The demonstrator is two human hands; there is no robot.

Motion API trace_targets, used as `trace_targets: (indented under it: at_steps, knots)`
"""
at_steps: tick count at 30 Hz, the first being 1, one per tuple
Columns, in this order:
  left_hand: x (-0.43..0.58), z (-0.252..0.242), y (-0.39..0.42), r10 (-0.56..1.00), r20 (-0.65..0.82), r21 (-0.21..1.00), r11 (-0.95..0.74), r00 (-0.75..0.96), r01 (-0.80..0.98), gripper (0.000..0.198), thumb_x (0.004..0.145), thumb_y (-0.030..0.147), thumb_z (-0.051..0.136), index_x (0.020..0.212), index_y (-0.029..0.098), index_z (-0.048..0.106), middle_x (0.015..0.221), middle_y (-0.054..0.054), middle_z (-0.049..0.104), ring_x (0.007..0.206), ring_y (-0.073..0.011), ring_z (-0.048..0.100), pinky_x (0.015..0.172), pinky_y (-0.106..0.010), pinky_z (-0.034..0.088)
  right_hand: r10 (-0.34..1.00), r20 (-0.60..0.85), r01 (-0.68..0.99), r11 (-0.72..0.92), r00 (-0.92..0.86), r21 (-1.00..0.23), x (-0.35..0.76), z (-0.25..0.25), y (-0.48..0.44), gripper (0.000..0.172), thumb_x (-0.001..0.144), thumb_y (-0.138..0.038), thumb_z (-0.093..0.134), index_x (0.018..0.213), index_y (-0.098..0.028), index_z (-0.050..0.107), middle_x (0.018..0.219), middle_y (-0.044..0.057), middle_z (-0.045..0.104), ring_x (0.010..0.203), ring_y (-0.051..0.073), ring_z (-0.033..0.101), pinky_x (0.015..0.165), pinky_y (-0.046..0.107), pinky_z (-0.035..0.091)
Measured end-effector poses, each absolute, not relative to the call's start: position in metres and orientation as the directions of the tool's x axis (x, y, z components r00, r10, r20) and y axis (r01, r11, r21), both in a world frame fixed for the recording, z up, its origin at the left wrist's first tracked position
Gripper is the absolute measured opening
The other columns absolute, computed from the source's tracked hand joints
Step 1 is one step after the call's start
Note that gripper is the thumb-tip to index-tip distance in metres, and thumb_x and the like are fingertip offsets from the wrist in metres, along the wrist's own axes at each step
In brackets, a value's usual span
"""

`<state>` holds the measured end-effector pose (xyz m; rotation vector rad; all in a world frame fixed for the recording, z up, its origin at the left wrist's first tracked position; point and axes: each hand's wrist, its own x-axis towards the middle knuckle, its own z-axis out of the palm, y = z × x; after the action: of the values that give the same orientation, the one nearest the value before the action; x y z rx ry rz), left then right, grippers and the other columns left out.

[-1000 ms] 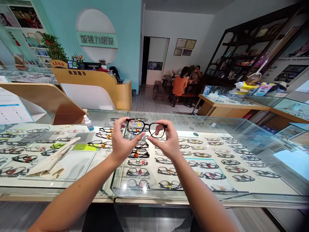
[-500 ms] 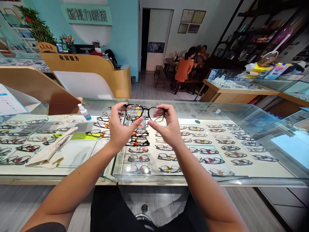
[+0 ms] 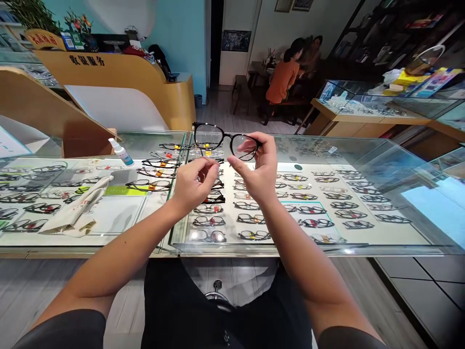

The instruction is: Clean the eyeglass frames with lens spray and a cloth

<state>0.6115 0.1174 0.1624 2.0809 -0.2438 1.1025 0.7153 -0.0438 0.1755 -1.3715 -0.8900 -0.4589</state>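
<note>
A pair of black-framed eyeglasses (image 3: 227, 135) with round clear lenses is held up above the glass display counter. My right hand (image 3: 262, 177) grips it at the right lens, the thumb below and the fingers behind the rim. Just under the left lens is my left hand (image 3: 194, 182), its thumb and fingers pressed together. Whether anything is pinched there is hidden. To the left, a cream cleaning cloth (image 3: 78, 208) lies folded on the counter, and a small white spray bottle (image 3: 121, 152) with a blue label stands behind it.
Rows of eyeglasses (image 3: 254, 219) fill the glass display counter (image 3: 308, 249) before me. A slanted wooden stand (image 3: 58, 116) rises at the left. Behind are a cashier desk (image 3: 127, 72), two seated people (image 3: 281, 80) and another glass case (image 3: 363, 109).
My left hand has let go of the left rim and dropped below it, its fingers closing. The eyeglasses stay in my right hand. The view has tilted downward.
</note>
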Motion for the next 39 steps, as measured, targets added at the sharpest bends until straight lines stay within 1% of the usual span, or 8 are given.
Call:
trace_targets:
  at_steps: [5,9,11,13,19,24,32,39]
  knots:
    - [0.615,0.16,0.113,0.247,0.596,0.754,-0.5,0.764,-0.426,0.028,0.105,0.044,0.067,0.099,0.018,0.076,0.078,-0.003,0.074,0.062,-0.0131,0.063,0.058,-0.026,0.048,0.326,0.681,0.63,0.261,0.655,-0.731,0.704,0.175,-0.04,0.06,0.083,-0.061,0.091,0.123,-0.03,0.057,0.1,0.001,0.065,0.091,0.021,0.068,0.088,0.04,0.06]
    - [0.622,0.157,0.115,0.348,0.557,0.827,-0.309,0.754,-0.469,0.035,0.1,0.052,0.073,0.111,0.019,0.076,0.101,-0.008,0.079,0.08,-0.0175,0.073,0.072,-0.029,0.059,0.419,0.624,0.571,0.261,0.659,-0.778,0.696,0.173,-0.038,0.058,0.081,-0.055,0.094,0.119,-0.028,0.059,0.091,-0.002,0.064,0.083,0.018,0.064,0.082,0.037,0.056]
    - [0.624,0.158,0.118,0.343,0.594,0.802,-0.318,0.728,-0.505,0.033,0.1,0.05,0.074,0.111,0.02,0.077,0.11,-0.01,0.08,0.096,-0.021,0.077,0.089,-0.034,0.063,0.461,0.603,0.57,0.229,0.651,-0.789,0.692,0.172,-0.037,0.057,0.08,-0.053,0.094,0.117,-0.027,0.06,0.09,-0.003,0.064,0.08,0.017,0.062,0.079,0.035,0.054]
    - [0.624,0.16,0.12,0.306,0.627,0.772,-0.361,0.716,-0.522,0.029,0.099,0.047,0.075,0.11,0.02,0.079,0.112,-0.01,0.082,0.103,-0.0224,0.077,0.096,-0.036,0.062,0.494,0.592,0.584,0.193,0.636,-0.788,0.689,0.171,-0.036,0.056,0.08,-0.052,0.094,0.116,-0.026,0.061,0.089,-0.003,0.065,0.078,0.017,0.062,0.076,0.034,0.052]
    - [0.626,0.167,0.134,0.19,0.689,0.699,-0.429,0.699,-0.572,0.03,0.098,0.048,0.079,0.102,0.019,0.084,0.097,-0.008,0.085,0.087,-0.02,0.079,0.08,-0.03,0.061,0.549,0.536,0.556,0.149,0.642,-0.818,0.686,0.175,-0.038,0.051,0.08,-0.053,0.092,0.11,-0.024,0.063,0.082,-0.003,0.065,0.074,0.016,0.061,0.071,0.032,0.051]
    - [0.628,0.172,0.15,0.03,0.768,0.551,-0.541,0.64,-0.636,0.04,0.096,0.057,0.078,0.097,0.018,0.086,0.092,-0.009,0.085,0.076,-0.0192,0.076,0.073,-0.03,0.059,0.588,0.502,0.574,0.078,0.634,-0.815,0.685,0.184,-0.045,0.045,0.08,-0.05,0.092,0.105,-0.023,0.067,0.078,-0.004,0.066,0.071,0.015,0.06,0.073,0.032,0.053]
    - [0.623,0.181,0.157,-0.094,0.813,0.403,-0.622,0.574,-0.672,0.031,0.098,0.05,0.08,0.107,0.02,0.086,0.095,-0.009,0.086,0.082,-0.0193,0.078,0.077,-0.029,0.059,0.594,0.543,0.662,0.024,0.593,-0.749,0.68,0.188,-0.048,0.035,0.084,-0.046,0.088,0.103,-0.024,0.069,0.077,-0.003,0.065,0.072,0.016,0.063,0.075,0.034,0.056]
    - [0.609,0.193,0.15,-0.146,0.841,0.313,-0.653,0.52,-0.689,0.027,0.102,0.045,0.076,0.113,0.021,0.085,0.098,-0.01,0.086,0.084,-0.019,0.079,0.082,-0.031,0.061,0.571,0.622,0.749,0.017,0.537,-0.662,0.665,0.203,-0.058,0.035,0.087,-0.045,0.088,0.108,-0.024,0.07,0.078,-0.002,0.069,0.072,0.018,0.064,0.073,0.034,0.049]
